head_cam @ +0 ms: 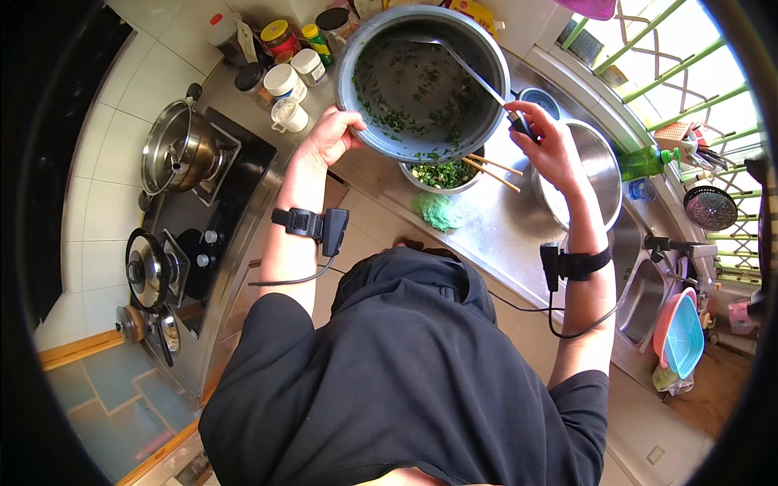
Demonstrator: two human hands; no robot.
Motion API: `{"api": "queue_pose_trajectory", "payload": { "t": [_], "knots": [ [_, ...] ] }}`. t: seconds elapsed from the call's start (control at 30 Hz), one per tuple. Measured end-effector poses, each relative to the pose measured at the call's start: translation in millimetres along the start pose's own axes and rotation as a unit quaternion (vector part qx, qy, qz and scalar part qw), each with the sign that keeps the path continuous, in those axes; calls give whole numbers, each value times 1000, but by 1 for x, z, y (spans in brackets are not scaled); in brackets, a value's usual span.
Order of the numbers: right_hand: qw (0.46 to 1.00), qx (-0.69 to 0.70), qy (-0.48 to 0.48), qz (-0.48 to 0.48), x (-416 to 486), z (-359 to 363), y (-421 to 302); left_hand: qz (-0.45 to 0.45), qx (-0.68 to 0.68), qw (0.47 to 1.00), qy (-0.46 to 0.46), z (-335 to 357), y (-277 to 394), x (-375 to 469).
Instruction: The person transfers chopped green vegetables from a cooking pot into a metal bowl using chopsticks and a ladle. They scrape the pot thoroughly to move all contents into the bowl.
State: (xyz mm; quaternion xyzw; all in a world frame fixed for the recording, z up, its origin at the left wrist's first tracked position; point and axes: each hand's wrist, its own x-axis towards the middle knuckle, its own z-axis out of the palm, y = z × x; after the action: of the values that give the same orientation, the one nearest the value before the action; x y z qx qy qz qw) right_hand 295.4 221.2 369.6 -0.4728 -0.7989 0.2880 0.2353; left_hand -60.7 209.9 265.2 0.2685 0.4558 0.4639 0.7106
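Note:
My left hand (333,136) grips the left rim of a large grey-blue basin (495,67), which is tipped towards me. Bits of chopped greens (395,118) cling to its inside. In my right hand (541,143) is the black handle of a metal spoon or ladle (477,76), whose head reaches into the basin. Below the basin's near rim stands a metal bowl (447,189) of chopped green filling (444,175), partly hidden by the basin. Two wooden chopsticks (495,173) stick out of this bowl. A green mesh cloth (437,211) lies just in front of it.
Jars and tubs (285,82) crowd the counter at the back left. Right of the basin sits a big steel bowl (598,176), with the sink (644,304) beyond. A gas stove (237,158) on the left carries a steel pot (179,149) and a lidded pan (146,270).

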Motion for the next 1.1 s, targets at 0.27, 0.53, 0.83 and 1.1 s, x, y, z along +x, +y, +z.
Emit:
{"api": "queue_pose_trajectory", "payload": {
  "t": [0.27, 0.53, 0.83, 1.1],
  "knots": [
    [978, -137, -41, -155, 29, -21, -12, -25, 40, 999, -7, -5, 4, 8],
    [960, -180, -78, -198, 40, -39, -44, -24, 16, 1000, -3, -6, -5, 11],
    [979, -125, -137, -88, 42, -72, -59, -30, 16, 999, -11, -14, -10, 18],
    [953, -171, -127, -214, 62, -47, -45, 8, 45, 999, 3, 4, 0, 8]
  ]
}}
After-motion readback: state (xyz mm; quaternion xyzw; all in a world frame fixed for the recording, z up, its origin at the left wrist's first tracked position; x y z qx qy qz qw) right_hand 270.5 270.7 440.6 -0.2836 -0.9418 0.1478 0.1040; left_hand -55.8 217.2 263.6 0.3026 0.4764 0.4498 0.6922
